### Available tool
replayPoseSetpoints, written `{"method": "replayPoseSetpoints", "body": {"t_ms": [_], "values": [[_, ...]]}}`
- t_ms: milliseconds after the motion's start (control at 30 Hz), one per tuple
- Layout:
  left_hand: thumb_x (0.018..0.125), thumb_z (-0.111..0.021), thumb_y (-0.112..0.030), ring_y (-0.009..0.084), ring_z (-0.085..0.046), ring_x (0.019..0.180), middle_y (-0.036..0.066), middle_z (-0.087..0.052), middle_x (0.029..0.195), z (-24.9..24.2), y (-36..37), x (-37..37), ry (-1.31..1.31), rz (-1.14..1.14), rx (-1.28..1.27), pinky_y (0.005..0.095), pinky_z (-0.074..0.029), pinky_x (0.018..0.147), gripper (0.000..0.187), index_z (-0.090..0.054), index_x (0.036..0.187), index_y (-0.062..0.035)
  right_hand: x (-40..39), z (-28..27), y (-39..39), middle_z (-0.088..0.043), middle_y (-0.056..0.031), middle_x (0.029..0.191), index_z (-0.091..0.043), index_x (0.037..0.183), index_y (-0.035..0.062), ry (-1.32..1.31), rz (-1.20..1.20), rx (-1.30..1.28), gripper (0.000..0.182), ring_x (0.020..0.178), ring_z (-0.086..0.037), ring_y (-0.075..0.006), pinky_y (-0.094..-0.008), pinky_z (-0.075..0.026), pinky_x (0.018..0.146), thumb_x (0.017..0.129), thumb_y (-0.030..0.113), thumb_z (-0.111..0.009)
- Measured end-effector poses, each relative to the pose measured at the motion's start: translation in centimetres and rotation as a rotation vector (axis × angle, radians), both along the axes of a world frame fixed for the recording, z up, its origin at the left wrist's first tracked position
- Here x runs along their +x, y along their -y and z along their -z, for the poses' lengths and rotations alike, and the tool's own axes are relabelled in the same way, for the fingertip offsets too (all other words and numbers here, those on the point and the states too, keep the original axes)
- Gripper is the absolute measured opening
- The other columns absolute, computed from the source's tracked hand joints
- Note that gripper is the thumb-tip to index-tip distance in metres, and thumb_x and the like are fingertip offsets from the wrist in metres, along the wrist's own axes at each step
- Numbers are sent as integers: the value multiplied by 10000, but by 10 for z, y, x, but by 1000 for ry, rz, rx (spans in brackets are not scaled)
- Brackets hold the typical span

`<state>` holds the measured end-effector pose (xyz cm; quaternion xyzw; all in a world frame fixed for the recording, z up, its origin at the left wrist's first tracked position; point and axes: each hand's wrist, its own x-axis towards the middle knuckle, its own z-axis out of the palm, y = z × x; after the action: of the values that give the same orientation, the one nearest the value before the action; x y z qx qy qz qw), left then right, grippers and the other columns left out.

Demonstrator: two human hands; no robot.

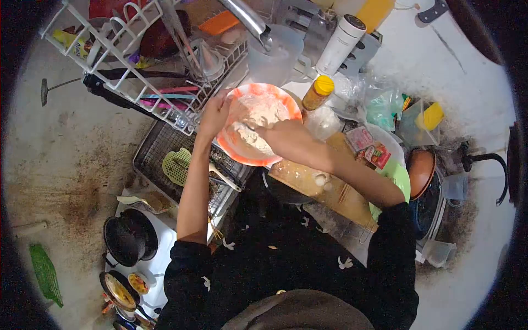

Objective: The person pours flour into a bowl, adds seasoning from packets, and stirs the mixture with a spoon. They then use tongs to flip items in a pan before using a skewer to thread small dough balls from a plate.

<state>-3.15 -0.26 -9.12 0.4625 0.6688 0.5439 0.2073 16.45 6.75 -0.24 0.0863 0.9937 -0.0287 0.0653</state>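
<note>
An orange-and-white bowl (292, 104) holds pale flour-like dough or powder (264, 110). My left hand (214, 114) grips the bowl's left rim, fingers closed over the edge. Inside the bowl, my right hand (278, 137) is closed and reaches down into the pale mixture. From its fingers a short grey metal utensil (242, 127) sticks out toward the left; its working end is hidden in the mixture. A wooden board (297, 179) lies just in front of the bowl, with a small pale round lump (320, 180) on it.
A yellow-capped jar (319, 92) and a white bottle (342, 44) stand right of the bowl, a clear jug (272, 58) behind it. A white dish rack (124, 71) is at left, above a wire tray with a green slotted turner (177, 166). Red packets (378, 155) lie at right.
</note>
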Motion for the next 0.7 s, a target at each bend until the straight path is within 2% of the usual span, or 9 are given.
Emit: {"method": "replayPoseSetpoints", "body": {"t_ms": [100, 200, 267, 333, 400, 467, 600, 667, 700], "values": [[859, -427, -192, 236, -574, 729, 187, -588, 789, 1, -4, -2, -108, 16, -51, 334, -420, 672, 315, -493, 1111, -15, 14, -38, -4, -572, -124, 646, -568, 962, 123, 5, -139, -94, 221, 581, -584, -265, -386, -446, 475, 788, 111, -433], [855, -435, -182, 279, -565, 684, 200, -570, 765, -10, -1, 4, -137, 9, -94, 345, -421, 636, 289, -509, 1099, -45, -1, -39, -11, -565, -106, 636, -551, 1007, 134, -107, 98, -4, 238, 568, -575, -266, -379, -443, 473, 807, 128, -424], [855, -437, -180, 301, -560, 684, 209, -561, 774, -14, -1, 4, -116, 11, -126, 349, -422, 635, 282, -512, 1097, -56, 1, -17, -11, -557, -98, 639, -541, 1035, 144, -26, 19, 18, 252, 576, -578, -262, -385, -443, 476, 812, 142, -425], [850, -446, -177, 311, -565, 691, 213, -563, 773, -6, -3, 1, -172, -7, 23, 347, -425, 636, 282, -514, 1091, -48, 10, -18, 1, -551, -97, 639, -545, 1029, 143, -83, -133, 34, 246, 581, -580, -256, -389, -444, 480, 814, 166, -428], [846, -453, -173, 311, -564, 683, 215, -563, 771, -3, -5, 2, -176, -1, -17, 344, -426, 632, 280, -517, 1084, -41, 21, -34, -4, -552, -92, 637, -547, 1037, 181, 9, -159, 9, 247, 574, -578, -250, -369, -453, 483, 820, 191, -428], [842, -459, -170, 311, -562, 675, 216, -564, 769, -5, -5, 3, -191, 11, -54, 341, -426, 628, 279, -520, 1078, -33, 18, -48, -18, -551, -95, 638, -537, 1076, 234, 273, -274, 81, 276, 555, -573, -248, -357, -457, 473, 825, 209, -423], [829, -479, -156, 301, -543, 620, 218, -554, 737, -3, -7, 5, -221, -15, -14, 337, -420, 586, 265, -534, 1057, -32, 2, -59, -27, -548, -95, 617, -524, 1106, 277, 335, -88, 134, 316, 545, -576, -243, -360, -456, 460, 818, 190, -428], [826, -483, -153, 299, -534, 597, 218, -546, 714, -4, -8, 5, -223, -17, 1, 340, -415, 568, 262, -537, 1053, -34, 2, -35, -18, -539, -92, 586, -510, 1137, 276, -26, -47, 59, 355, 535, -575, -243, -374, -449, 442, 810, 162, -432], [823, -485, -150, 292, -525, 580, 216, -534, 690, -8, -8, 5, -254, -15, -10, 342, -407, 556, 260, -538, 1050, -33, 3, -13, -11, -541, -84, 574, -532, 1103, 243, -16, -131, 193, 334, 536, -575, -240, -376, -453, 455, 798, 141, -440]]}}
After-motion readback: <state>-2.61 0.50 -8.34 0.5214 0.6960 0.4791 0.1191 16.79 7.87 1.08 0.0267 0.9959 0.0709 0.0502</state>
